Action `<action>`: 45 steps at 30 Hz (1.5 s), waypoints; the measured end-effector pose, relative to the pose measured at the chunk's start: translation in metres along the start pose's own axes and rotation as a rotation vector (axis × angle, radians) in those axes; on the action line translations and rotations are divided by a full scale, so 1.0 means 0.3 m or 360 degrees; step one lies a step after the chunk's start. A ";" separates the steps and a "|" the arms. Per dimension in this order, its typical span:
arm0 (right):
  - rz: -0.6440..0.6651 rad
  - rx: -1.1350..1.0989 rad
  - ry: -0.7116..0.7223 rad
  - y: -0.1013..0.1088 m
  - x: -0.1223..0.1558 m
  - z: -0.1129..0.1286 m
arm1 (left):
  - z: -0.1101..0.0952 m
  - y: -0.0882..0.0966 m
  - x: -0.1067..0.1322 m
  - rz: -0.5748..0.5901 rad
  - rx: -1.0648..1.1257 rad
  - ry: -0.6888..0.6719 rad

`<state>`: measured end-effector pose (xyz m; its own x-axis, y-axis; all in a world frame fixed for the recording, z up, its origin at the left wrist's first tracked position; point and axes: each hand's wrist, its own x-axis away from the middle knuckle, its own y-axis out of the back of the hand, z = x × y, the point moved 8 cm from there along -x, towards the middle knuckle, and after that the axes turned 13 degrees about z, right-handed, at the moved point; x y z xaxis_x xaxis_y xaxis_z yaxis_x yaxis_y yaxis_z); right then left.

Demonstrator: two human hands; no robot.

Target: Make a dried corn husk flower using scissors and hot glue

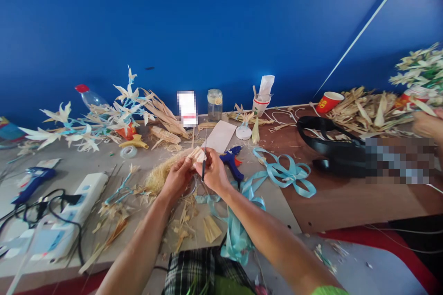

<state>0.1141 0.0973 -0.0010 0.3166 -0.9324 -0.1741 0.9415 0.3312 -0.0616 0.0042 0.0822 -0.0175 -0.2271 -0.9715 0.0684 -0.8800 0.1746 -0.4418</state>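
Both hands meet above the middle of the table over a pale piece of corn husk [196,153]. My left hand [178,176] pinches it from the left side. In my right hand [215,173], the fingers are closed around a slim dark-handled tool [203,166] with a thin upright point, right beside the husk; its exact kind is hard to make out. A clump of fine yellowish corn silk [157,176] lies next to my left hand. Just right of my right hand rests a blue glue gun [234,162], and light blue ribbon [242,221] trails below.
Left are a white power strip [81,203], another blue glue gun [34,179] and husk flowers [121,110]. Behind stand a glass jar [215,106] and a paper cup [260,105]. At right lie a black headset-like object [332,147] and husks [367,110]; another person's hand [427,122] shows there.
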 end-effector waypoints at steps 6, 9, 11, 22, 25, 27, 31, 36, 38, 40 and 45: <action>0.0024 0.0000 -0.0056 0.048 -0.026 0.006 | -0.007 0.008 0.004 0.0115 -0.0022 -0.0061; 0.0129 0.0156 -0.0031 0.037 -0.025 0.022 | -0.029 0.025 0.003 0.0098 -0.0115 -0.0148; 0.0164 0.0280 -0.0028 0.028 -0.019 0.025 | -0.030 0.026 0.002 0.0090 -0.0262 -0.0087; 0.0198 -0.0223 -0.0175 0.005 -0.025 0.005 | -0.002 0.042 0.007 0.0063 0.0120 0.0015; 0.0200 -0.0361 -0.0217 0.001 -0.021 0.005 | 0.000 0.048 0.004 0.0069 0.0167 -0.0004; 0.0208 -0.0421 -0.0227 -0.001 -0.020 0.005 | 0.002 0.050 0.001 0.0089 0.0184 -0.0004; 0.0232 -0.0505 -0.0202 -0.002 -0.020 0.012 | 0.004 0.054 0.000 0.0102 0.0220 0.0010; 0.0284 -0.0529 -0.0165 -0.004 -0.017 0.037 | 0.003 0.034 0.009 0.0172 0.0314 0.0057; 0.0324 -0.0545 -0.0156 -0.010 -0.015 0.045 | -0.002 0.025 0.011 0.0190 0.0353 0.0045; 0.0345 -0.0551 -0.0143 -0.012 -0.013 0.050 | -0.005 0.022 0.013 0.0184 0.0378 0.0031; 0.0328 -0.0545 -0.0147 -0.007 -0.014 0.049 | -0.001 0.025 0.012 0.0190 0.0358 0.0047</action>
<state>0.1124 0.0983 0.0141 0.5182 -0.8455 -0.1288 0.7696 0.5267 -0.3611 -0.0032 0.0801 -0.0203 -0.3390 -0.9403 0.0287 -0.7321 0.2446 -0.6357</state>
